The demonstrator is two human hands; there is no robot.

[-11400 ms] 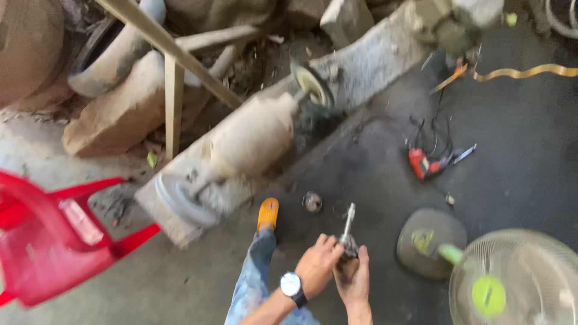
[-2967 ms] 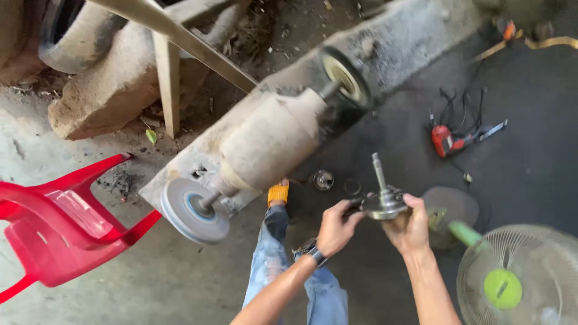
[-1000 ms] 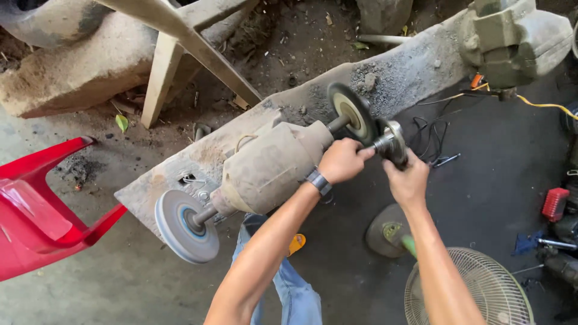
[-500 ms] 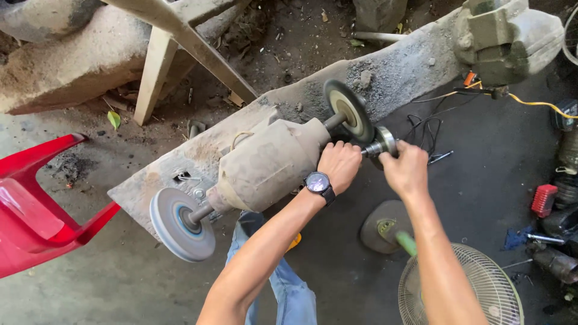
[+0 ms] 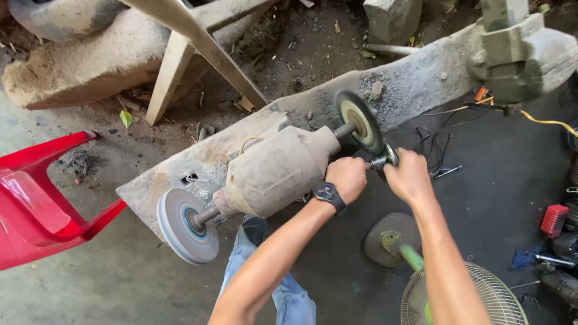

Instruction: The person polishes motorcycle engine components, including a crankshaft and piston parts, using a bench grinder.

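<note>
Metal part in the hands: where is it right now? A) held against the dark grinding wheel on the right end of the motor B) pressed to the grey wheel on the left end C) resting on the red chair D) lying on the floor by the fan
A: both the left hand and right hand hold the metal part up at the dark grinding wheel.

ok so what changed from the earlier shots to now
Both hands, left and right, carried the small shafted metal part up from near the floor to the dark grinding wheel of the bench grinder and now hold it against the wheel. The hands' grip on the part stayed; the grinder, red plastic chair and fan kept their places.
</note>
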